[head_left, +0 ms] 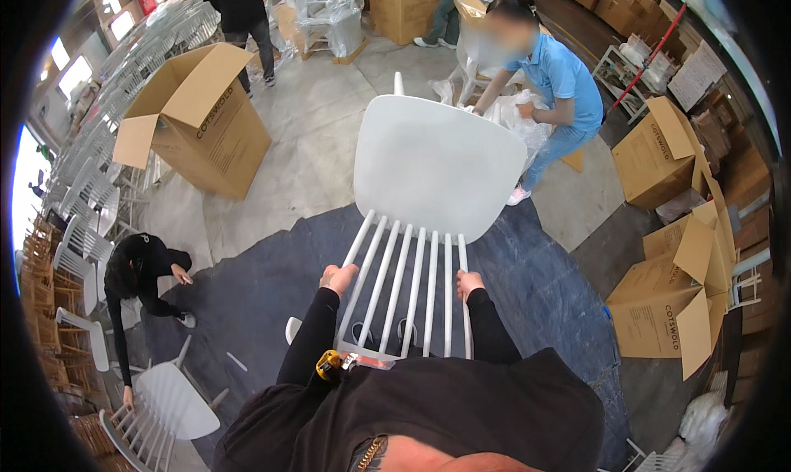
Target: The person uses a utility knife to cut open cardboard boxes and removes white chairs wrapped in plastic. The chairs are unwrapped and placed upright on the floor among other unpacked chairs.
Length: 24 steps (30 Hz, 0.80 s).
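White chair: A white chair (424, 196) was held directly in front of the body, above a dark blue floor sheet (560, 286); whether its legs were rested on the sheet could not be told.
Left hand: The left hand (338, 280) was closed around the left outer spindle (362, 245) of the backrest.
Right hand: The right hand (470, 284) was closed around the right outer spindle (463, 254), roughly level with the left.
Long axis: The chair was aligned away from the body, the spindles run toward the torso and the seat (441, 163) placed beyond both hands, slightly to the right, so the right hand was set nearer to it.
Tape dispenser: What seemed a yellow tape dispenser (329, 365) was seen by the torso, just beside the backrest's near end.
Co-workers: Clear plastic (515, 126) was handled by a person in blue (568, 80) past the seat; at far left, a second white chair (177, 398) was touched by a person in black (148, 282).
Cardboard box: An open cardboard box (210, 138) was stood ahead and to the left, well apart from the hands.
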Motion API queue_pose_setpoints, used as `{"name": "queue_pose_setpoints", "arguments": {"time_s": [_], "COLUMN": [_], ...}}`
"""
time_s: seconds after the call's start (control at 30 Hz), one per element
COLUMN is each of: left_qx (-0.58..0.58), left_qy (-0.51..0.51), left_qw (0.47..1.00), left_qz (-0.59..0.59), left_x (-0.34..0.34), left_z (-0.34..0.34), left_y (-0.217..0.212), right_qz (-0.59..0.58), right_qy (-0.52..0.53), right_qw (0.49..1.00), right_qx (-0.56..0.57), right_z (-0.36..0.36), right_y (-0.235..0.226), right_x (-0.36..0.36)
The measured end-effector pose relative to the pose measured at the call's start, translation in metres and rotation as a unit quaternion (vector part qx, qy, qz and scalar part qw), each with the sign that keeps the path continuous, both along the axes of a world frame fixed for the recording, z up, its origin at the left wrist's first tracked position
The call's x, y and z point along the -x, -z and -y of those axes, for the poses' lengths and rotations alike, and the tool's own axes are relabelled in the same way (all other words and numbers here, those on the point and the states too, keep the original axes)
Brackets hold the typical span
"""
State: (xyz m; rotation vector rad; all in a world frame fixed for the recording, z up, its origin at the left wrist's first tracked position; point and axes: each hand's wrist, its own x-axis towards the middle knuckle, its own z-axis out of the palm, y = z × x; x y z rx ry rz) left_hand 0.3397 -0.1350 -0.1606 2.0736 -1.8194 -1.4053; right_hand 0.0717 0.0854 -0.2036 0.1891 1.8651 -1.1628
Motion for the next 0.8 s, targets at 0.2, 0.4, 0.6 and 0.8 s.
{"name": "queue_pose_setpoints", "arguments": {"time_s": [0.2, 0.4, 0.6, 0.8], "left_qx": [0.011, -0.051, -0.063, -0.042], "left_qy": [-0.035, -0.057, -0.079, -0.108], "left_qw": [0.999, 0.997, 0.994, 0.993], "left_qz": [0.002, -0.018, -0.027, -0.015], "left_x": [-0.047, -0.114, -0.15, -0.16], "left_z": [-0.041, -0.084, -0.132, -0.184], "left_y": [-0.01, -0.021, -0.029, -0.036], "right_qz": [0.004, -0.016, -0.017, -0.023], "right_qy": [-0.025, -0.065, -0.082, -0.11], "right_qw": [1.0, 0.998, 0.996, 0.993], "right_qx": [0.007, 0.021, 0.026, 0.035], "right_z": [-0.019, -0.042, -0.076, -0.108], "right_y": [-0.008, -0.015, -0.026, -0.032], "right_x": [-0.033, -0.086, -0.108, -0.111]}}
